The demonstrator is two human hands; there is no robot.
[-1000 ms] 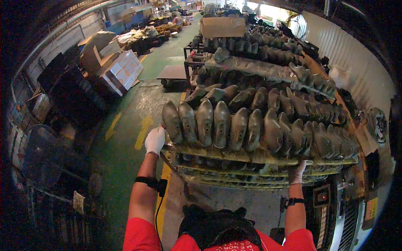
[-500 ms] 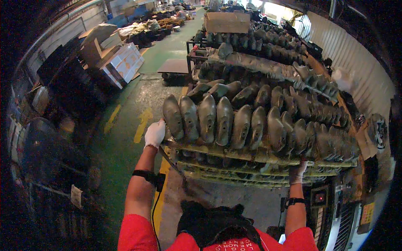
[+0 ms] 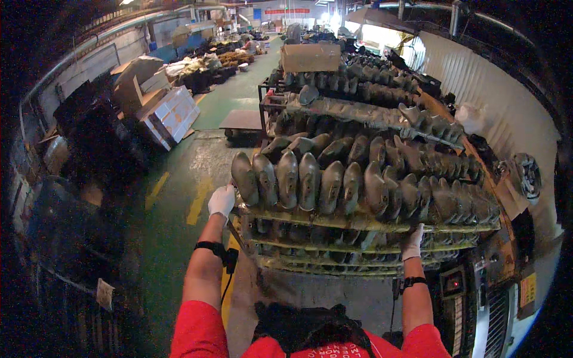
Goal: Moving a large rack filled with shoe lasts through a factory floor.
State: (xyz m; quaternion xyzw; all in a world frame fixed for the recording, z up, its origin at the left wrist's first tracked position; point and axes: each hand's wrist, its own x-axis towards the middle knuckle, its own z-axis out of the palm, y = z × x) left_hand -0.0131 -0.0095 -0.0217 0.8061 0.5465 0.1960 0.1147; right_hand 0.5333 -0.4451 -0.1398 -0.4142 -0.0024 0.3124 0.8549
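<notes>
View has tipped upward, a red banner (image 3: 287, 11) beyond rack (image 3: 334, 222) and floor (image 3: 239, 90).

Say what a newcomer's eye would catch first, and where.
Probably the row of dark, shoe-shaped forms along the shelf in mid-picture. Next, the white-gloved left hand at the shelf's left end and right hand at its near edge. Farther back, a cardboard box.

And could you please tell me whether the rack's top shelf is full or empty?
Full along its near edge: dark shoe-shaped forms stand side by side across the top shelf.
</notes>
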